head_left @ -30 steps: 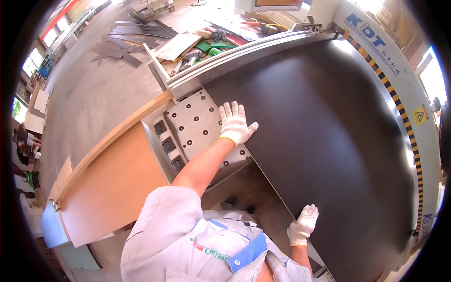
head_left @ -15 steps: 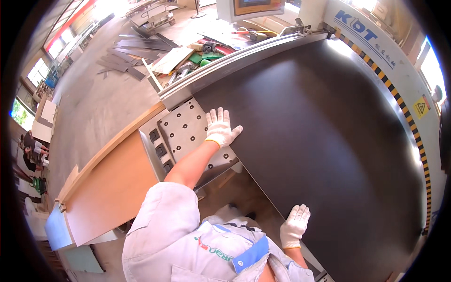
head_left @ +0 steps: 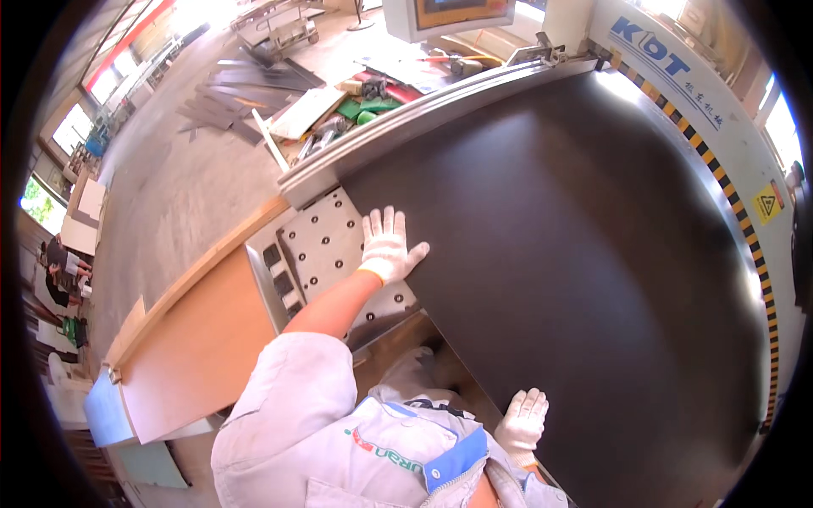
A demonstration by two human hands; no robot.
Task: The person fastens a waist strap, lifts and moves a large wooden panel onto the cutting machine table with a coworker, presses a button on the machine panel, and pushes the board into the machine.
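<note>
One left hand (head_left: 389, 254), fingers spread, rests flat on the big dark board (head_left: 559, 237) by its left edge; the right hand (head_left: 521, 426) is nearer the body on that edge, thumb hidden, so I can't tell if it grips. The board covers the spotted bench (head_left: 332, 222) on its right side. It looks heavy, stiff and slippery; hold the edges.

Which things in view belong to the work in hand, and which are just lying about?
Seemingly in use:
large dark panel
left hand and right hand, at its edge
dotted metal table beside it

Seemingly lying about:
dark strips on the floor
pile of tools and scraps
</note>
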